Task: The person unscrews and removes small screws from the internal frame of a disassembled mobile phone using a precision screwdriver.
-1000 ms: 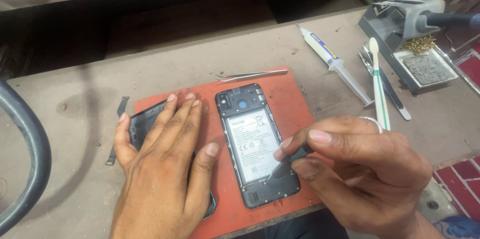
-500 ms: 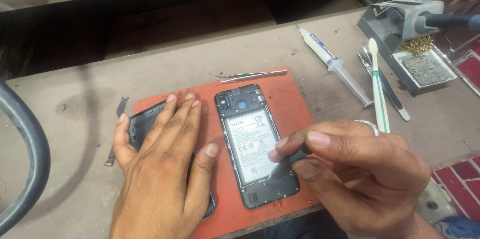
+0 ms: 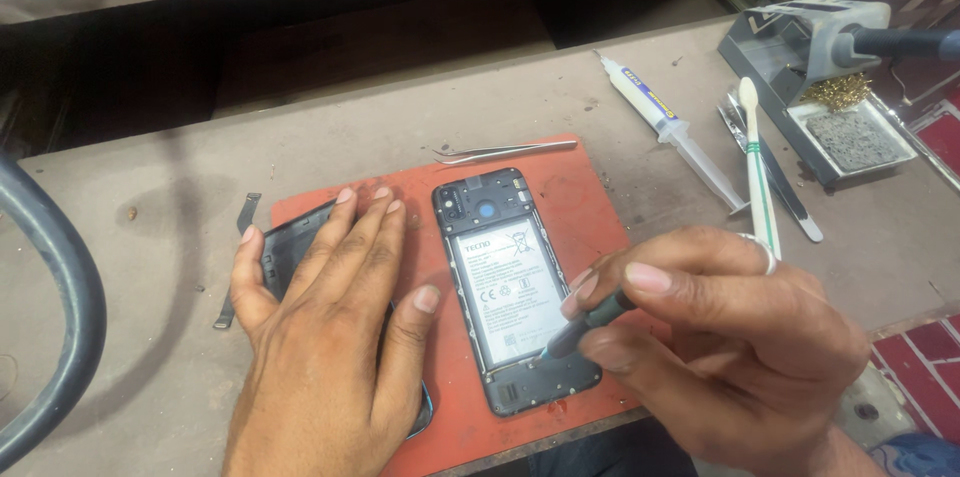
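Observation:
An opened phone [image 3: 505, 287] lies back-up on an orange mat [image 3: 585, 207], its battery and circuit board bare. My right hand [image 3: 730, 347] grips a dark screwdriver [image 3: 585, 325] whose tip rests at the phone's lower right edge. My left hand [image 3: 335, 327] lies flat, fingers together, on the dark back cover [image 3: 285, 247] just left of the phone.
Metal tweezers [image 3: 505, 150] lie at the mat's far edge. A syringe [image 3: 668, 127], a white brush [image 3: 757, 162] and a soldering-iron stand [image 3: 830, 77] with brass wool are at the right. A thick dark cable [image 3: 60, 317] curves at the left. A small dark strip [image 3: 236, 257] lies on the bench.
My right hand has shifted slightly left and the screwdriver tip now sits lower on the phone's right edge. My left hand has not moved.

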